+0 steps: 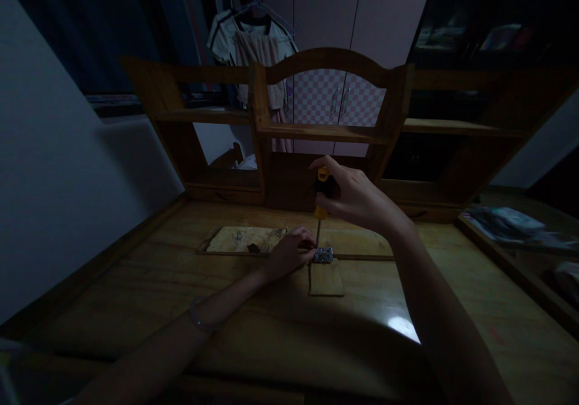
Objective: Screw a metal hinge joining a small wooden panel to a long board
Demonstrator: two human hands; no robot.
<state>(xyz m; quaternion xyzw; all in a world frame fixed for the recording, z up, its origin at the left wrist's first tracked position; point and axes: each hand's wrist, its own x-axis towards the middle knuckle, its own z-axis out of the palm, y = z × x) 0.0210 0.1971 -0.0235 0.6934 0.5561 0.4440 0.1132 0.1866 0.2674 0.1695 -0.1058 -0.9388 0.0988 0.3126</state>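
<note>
A screwdriver (321, 210) with a yellow and black handle stands nearly upright, my right hand (359, 197) wrapped round its handle. Its shaft runs down to a small silver metal hinge (324, 255) with holes in it. My left hand (292, 253) is beside the hinge, fingers curled and their tips pinched at its left edge by the screwdriver's tip. What those tips hold, if anything, is too small to make out. The hinge lies where a long wooden strip (362, 243) meets a small square wooden piece (326, 279). Bark-like dark marks show on the strip's left part (242, 239).
All this lies on a varnished wooden desk (181, 296). A wooden shelf unit (323, 132) rises along its back edge. At right, papers and other items (506, 223) lie beyond a raised wooden edge (511, 266). A wall (67, 181) borders the left side.
</note>
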